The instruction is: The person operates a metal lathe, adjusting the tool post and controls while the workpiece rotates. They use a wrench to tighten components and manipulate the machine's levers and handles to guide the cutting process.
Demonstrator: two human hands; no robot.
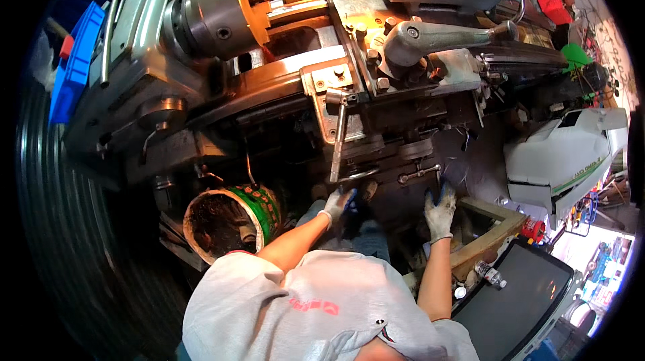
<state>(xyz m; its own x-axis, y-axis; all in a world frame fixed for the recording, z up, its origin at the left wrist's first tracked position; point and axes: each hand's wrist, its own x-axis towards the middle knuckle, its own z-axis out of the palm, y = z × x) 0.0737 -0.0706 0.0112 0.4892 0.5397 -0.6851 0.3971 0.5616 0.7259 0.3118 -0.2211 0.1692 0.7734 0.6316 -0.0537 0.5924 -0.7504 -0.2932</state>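
Both of my hands wear pale work gloves with dark blue palms and fingertips. My left hand (338, 205) is just below the dark-rimmed handwheel (363, 175) on the lathe carriage. Its fingers look parted, and nothing shows in them. On the other side, my right hand (440, 213) is raised with thumb and fingers apart, close beneath the crank handle (419, 173). Whether its fingertips touch the crank's upright grip is hard to see. Above my left hand, a metal T-handled chuck key or wrench (340, 134) hangs down from the carriage.
The lathe's chuck (218, 15) is at the upper left, and its tool post lever (443, 40) is right of centre. A green bucket (265, 210) of dark scraps stands at left. At right are a wooden frame (490, 240), a plastic bottle (490, 274) and a black tray (524, 307).
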